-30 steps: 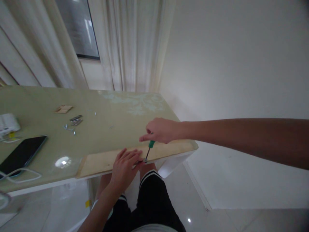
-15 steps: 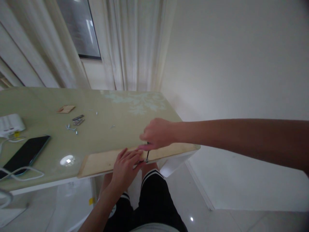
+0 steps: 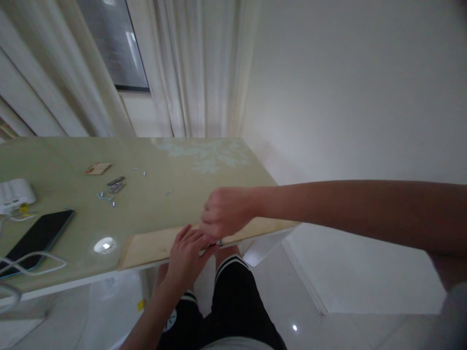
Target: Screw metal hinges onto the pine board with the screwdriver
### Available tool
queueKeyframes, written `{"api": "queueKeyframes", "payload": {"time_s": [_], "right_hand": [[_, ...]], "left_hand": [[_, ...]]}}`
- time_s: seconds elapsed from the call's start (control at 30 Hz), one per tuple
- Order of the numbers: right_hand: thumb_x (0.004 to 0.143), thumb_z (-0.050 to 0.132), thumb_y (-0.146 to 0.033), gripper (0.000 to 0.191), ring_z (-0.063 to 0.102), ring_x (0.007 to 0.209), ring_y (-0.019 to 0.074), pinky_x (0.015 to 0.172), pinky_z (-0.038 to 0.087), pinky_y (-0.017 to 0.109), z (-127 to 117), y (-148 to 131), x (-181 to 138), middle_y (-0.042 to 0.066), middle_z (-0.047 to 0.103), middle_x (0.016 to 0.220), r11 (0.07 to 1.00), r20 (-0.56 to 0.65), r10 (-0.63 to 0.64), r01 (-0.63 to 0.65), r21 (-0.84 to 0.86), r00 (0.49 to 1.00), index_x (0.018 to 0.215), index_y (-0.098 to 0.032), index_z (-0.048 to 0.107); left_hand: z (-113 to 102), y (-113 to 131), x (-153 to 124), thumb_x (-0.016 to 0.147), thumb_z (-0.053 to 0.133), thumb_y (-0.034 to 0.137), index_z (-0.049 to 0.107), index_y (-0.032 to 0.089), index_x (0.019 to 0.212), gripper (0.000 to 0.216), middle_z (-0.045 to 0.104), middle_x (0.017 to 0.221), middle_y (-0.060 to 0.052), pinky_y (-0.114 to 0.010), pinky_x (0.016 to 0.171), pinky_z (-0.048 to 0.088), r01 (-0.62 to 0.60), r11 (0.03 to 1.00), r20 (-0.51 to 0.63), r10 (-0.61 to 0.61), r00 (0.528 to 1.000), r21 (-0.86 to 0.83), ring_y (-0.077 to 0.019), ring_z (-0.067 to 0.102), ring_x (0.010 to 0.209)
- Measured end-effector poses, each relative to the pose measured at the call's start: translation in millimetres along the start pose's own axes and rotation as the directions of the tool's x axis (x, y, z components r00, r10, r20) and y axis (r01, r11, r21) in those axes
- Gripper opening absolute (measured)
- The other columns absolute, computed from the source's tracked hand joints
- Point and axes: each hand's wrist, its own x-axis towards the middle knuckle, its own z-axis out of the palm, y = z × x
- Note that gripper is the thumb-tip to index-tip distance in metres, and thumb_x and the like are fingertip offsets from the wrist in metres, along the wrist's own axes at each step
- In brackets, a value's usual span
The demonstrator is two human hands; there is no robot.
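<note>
A long, pale wooden board [image 3: 148, 248] lies along the front edge of the table. My left hand [image 3: 188, 253] is closed on it, fingers across its top and thumb at its near edge. Right beside it, my right hand [image 3: 224, 214] is curled into a fist, low over the board. The thin dark metal tool in that fist is almost wholly covered by the fingers. A small metal piece [image 3: 220, 242] shows at the board's near edge, just below the fist. What lies between my left thumb and forefinger is too small to make out.
On the green tabletop [image 3: 156, 209] lie several screws [image 3: 104, 196], small metal plates [image 3: 116, 184] and a little wooden piece [image 3: 98, 168]. A phone [image 3: 36, 240], a white cable [image 3: 34, 257] and a white power strip [image 3: 16, 194] are at the left. A wall [image 3: 346, 107] stands to the right.
My right hand has moved down and left, closer to my left hand, and its fingers now cover the tool that showed before. My left hand has stayed on the board.
</note>
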Motion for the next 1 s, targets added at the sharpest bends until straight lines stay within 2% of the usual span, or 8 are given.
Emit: {"api": "queueKeyframes", "payload": {"time_s": [0.07, 0.2, 0.4, 0.6, 0.67, 0.77, 0.93, 1.0], "right_hand": [[0.107, 0.051, -0.043, 0.034, 0.066, 0.073, 0.0195, 0.058, 0.033, 0.030, 11.3, 7.7, -5.0, 0.009, 0.076, 0.092, 0.940, -0.117, 0.340, -0.335, 0.062, 0.933, 0.099, -0.017, 0.072], [0.105, 0.055, -0.046, 0.030, 0.062, 0.076, 0.0158, 0.066, 0.037, 0.027, 37.3, 6.0, -5.9, 0.004, 0.072, 0.088, 0.534, -0.247, 0.840, -0.652, 0.539, 0.484, 0.097, -0.018, 0.064], [0.104, 0.052, -0.057, 0.041, 0.048, 0.056, 0.0096, 0.057, 0.037, 0.023, 66.1, -46.4, 24.9, -0.007, 0.051, 0.063, 0.129, -0.130, 0.991, 0.043, 0.991, 0.023, 0.081, -0.022, 0.052], [0.078, 0.078, -0.069, 0.062, 0.033, 0.042, 0.0071, 0.044, 0.025, 0.025, 82.7, -46.3, 6.6, -0.007, 0.041, 0.047, 0.005, -0.177, 0.894, 0.386, 0.922, 0.411, 0.054, -0.022, 0.047], [0.081, 0.073, -0.072, 0.066, 0.031, 0.037, 0.0071, 0.041, 0.024, 0.025, 82.5, -35.4, -6.2, -0.008, 0.037, 0.043, -0.067, -0.187, 0.863, 0.473, 0.879, 0.469, 0.051, -0.024, 0.039], [0.095, 0.063, -0.062, 0.059, 0.047, 0.048, 0.0092, 0.048, 0.035, 0.024, 71.3, -32.3, -8.5, -0.004, 0.051, 0.054, -0.051, -0.120, 0.905, 0.384, 0.922, 0.408, 0.057, -0.022, 0.044], [0.094, 0.069, -0.057, 0.046, 0.039, 0.051, 0.0078, 0.050, 0.033, 0.022, 57.5, -51.0, 23.5, -0.008, 0.045, 0.058, 0.008, -0.017, 0.999, 0.317, 0.948, 0.027, 0.071, -0.022, 0.051], [0.086, 0.077, -0.059, 0.054, 0.031, 0.049, 0.0068, 0.047, 0.027, 0.022, 61.2, -49.2, 25.3, -0.010, 0.037, 0.054, -0.012, -0.018, 0.997, 0.360, 0.933, 0.080, 0.064, -0.022, 0.045]], "left_hand": [[-0.8, 0.2, 0.3, 0.095, 0.070, 0.028, 0.077, 0.030, 0.090, 0.009, 0.082, 0.116, -0.002, -0.051, 0.115, 0.044, -0.004, 1.000, 0.008, 0.004, 1.000, -0.029, -0.0267, 0.075, 0.111], [-1.1, 1.5, 0.2, 0.095, 0.071, 0.028, 0.077, 0.031, 0.091, 0.008, 0.080, 0.122, 0.000, -0.052, 0.117, 0.041, 0.000, 0.998, 0.010, 0.001, 1.000, -0.059, -0.0265, 0.074, 0.117], [-1.3, 2.5, -1.0, 0.096, 0.070, 0.029, 0.077, 0.031, 0.093, 0.008, 0.080, 0.122, -0.001, -0.054, 0.119, 0.039, 0.004, 0.998, 0.016, -0.003, 1.000, -0.056, -0.0273, 0.073, 0.118], [-1.6, 1.0, -2.0, 0.096, 0.071, 0.033, 0.078, 0.031, 0.095, 0.007, 0.081, 0.118, -0.002, -0.052, 0.119, 0.041, -0.004, 1.000, 0.027, 0.005, 1.000, -0.012, -0.0268, 0.074, 0.114], [-0.4, 0.4, -2.7, 0.097, 0.071, 0.034, 0.077, 0.031, 0.095, 0.007, 0.079, 0.124, -0.001, -0.053, 0.120, 0.038, -0.009, 1.000, 0.027, 0.010, 1.000, -0.016, -0.0267, 0.073, 0.119], [1.3, 0.3, -3.4, 0.097, 0.071, 0.036, 0.076, 0.031, 0.094, 0.007, 0.077, 0.129, 0.001, -0.055, 0.121, 0.036, -0.002, 1.000, 0.027, 0.003, 1.000, -0.018, -0.0273, 0.072, 0.122], [0.9, 2.9, -2.5, 0.099, 0.068, 0.036, 0.077, 0.031, 0.096, 0.012, 0.080, 0.120, -0.001, -0.053, 0.120, 0.038, 0.001, 1.000, 0.004, -0.001, 1.000, -0.010, -0.0269, 0.075, 0.114], [-0.5, 3.8, -1.7, 0.099, 0.067, 0.037, 0.078, 0.030, 0.096, 0.014, 0.081, 0.118, -0.002, -0.052, 0.119, 0.039, 0.008, 1.000, -0.002, -0.008, 1.000, -0.002, -0.0264, 0.076, 0.110]]}}
